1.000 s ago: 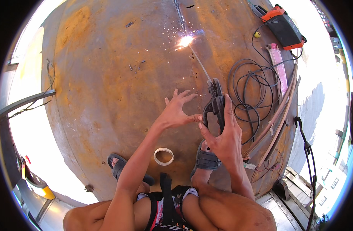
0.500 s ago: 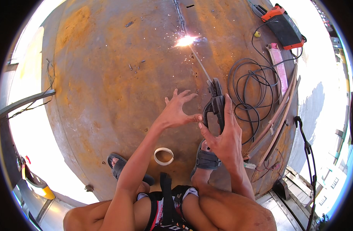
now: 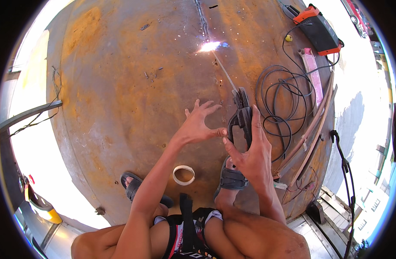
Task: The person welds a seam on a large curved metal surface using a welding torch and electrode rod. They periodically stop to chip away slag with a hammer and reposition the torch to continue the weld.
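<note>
My right hand [image 3: 256,153] is closed around a black welding electrode holder [image 3: 245,118]. A thin welding rod [image 3: 225,71] runs from its jaws up to a bright arc [image 3: 210,46] with sparks around it. Beyond the arc, a weld bead [image 3: 202,19] follows the seam of the rusty steel plate [image 3: 116,86]. My left hand [image 3: 199,123] is spread with its fingers apart, its thumb tip close to or against the holder's side. Whether the thumb touches it I cannot tell.
A black and orange welding machine [image 3: 319,30] stands at the far right, with coiled black cable [image 3: 275,103] nearer me. A pink packet [image 3: 311,73] and long metal strips [image 3: 308,134] lie along the right edge. A tape roll [image 3: 183,175] lies between my sandalled feet.
The arc has shifted very slightly to the right, with a bluer glow and fewer sparks around it. Both hands keep nearly the same place.
</note>
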Demonstrator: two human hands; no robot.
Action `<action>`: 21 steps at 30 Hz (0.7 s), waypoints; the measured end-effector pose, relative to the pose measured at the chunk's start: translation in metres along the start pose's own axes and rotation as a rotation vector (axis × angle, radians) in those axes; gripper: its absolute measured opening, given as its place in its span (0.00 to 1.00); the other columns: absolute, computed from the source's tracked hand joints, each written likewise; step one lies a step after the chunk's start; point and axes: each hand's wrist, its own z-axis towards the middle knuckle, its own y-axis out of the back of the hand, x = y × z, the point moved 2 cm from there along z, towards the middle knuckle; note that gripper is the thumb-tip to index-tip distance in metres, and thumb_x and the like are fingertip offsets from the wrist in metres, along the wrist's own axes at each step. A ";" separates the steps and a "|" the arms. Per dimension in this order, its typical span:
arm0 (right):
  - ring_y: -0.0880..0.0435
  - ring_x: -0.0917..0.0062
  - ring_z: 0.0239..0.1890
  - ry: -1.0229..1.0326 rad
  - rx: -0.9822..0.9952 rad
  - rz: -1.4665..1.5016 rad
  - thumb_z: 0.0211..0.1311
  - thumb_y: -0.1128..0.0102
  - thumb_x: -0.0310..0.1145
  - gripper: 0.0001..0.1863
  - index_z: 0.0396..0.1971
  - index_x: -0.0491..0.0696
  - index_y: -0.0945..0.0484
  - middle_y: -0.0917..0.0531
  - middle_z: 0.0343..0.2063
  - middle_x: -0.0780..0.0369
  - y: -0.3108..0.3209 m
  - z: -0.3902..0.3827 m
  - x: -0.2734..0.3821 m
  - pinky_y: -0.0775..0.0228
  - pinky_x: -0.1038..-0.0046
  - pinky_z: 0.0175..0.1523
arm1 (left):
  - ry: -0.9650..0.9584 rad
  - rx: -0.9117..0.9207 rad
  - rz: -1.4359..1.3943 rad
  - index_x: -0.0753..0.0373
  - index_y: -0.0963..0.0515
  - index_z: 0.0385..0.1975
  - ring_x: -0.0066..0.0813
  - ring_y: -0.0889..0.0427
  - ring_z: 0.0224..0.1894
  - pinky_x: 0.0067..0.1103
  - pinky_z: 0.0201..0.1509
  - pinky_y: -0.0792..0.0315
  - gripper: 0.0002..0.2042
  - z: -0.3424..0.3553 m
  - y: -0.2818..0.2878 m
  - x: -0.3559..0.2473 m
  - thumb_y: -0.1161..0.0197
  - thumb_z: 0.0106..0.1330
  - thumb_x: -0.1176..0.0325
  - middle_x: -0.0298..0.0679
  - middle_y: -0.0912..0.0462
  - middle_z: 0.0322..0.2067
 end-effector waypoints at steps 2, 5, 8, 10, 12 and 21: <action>0.12 0.49 0.52 -0.002 0.001 0.001 0.62 0.22 0.39 0.56 0.82 0.39 0.48 0.16 0.51 0.45 0.000 0.000 0.000 0.19 0.56 0.53 | 0.001 0.002 0.000 0.49 0.31 0.77 0.70 0.63 0.85 0.72 0.79 0.71 0.61 0.000 0.000 0.000 0.27 0.43 0.17 0.51 0.43 0.82; 0.12 0.49 0.52 -0.006 0.002 0.000 0.62 0.22 0.39 0.56 0.82 0.39 0.48 0.16 0.51 0.45 0.000 0.000 0.000 0.19 0.56 0.54 | 0.002 0.003 -0.001 0.50 0.31 0.77 0.70 0.63 0.85 0.72 0.79 0.71 0.61 0.000 0.000 0.000 0.27 0.43 0.17 0.51 0.43 0.82; 0.12 0.49 0.52 -0.011 0.005 0.005 0.62 0.23 0.39 0.56 0.82 0.39 0.48 0.17 0.51 0.45 0.000 0.000 0.000 0.19 0.55 0.54 | 0.003 0.002 0.000 0.49 0.31 0.77 0.70 0.63 0.85 0.72 0.79 0.70 0.62 0.000 0.000 0.000 0.27 0.42 0.17 0.51 0.43 0.82; 0.13 0.49 0.52 -0.010 0.003 0.010 0.62 0.23 0.39 0.56 0.82 0.39 0.48 0.17 0.51 0.45 0.000 0.000 0.001 0.19 0.55 0.54 | 0.002 0.001 -0.001 0.49 0.31 0.77 0.70 0.63 0.85 0.72 0.79 0.70 0.62 0.000 0.000 0.000 0.28 0.42 0.17 0.51 0.43 0.82; 0.13 0.49 0.52 -0.008 0.002 0.005 0.62 0.23 0.39 0.56 0.82 0.39 0.48 0.17 0.50 0.45 0.001 0.000 0.001 0.19 0.55 0.54 | -0.001 -0.012 -0.022 0.55 0.30 0.77 0.70 0.62 0.85 0.72 0.79 0.70 0.63 0.000 0.000 -0.003 0.26 0.41 0.17 0.54 0.42 0.81; 0.13 0.48 0.52 0.004 -0.004 0.006 0.62 0.22 0.39 0.56 0.82 0.39 0.49 0.16 0.50 0.45 0.000 0.000 -0.001 0.19 0.55 0.54 | -0.001 -0.009 -0.009 0.52 0.30 0.77 0.70 0.62 0.85 0.72 0.79 0.70 0.63 0.000 0.000 0.001 0.27 0.42 0.17 0.52 0.42 0.82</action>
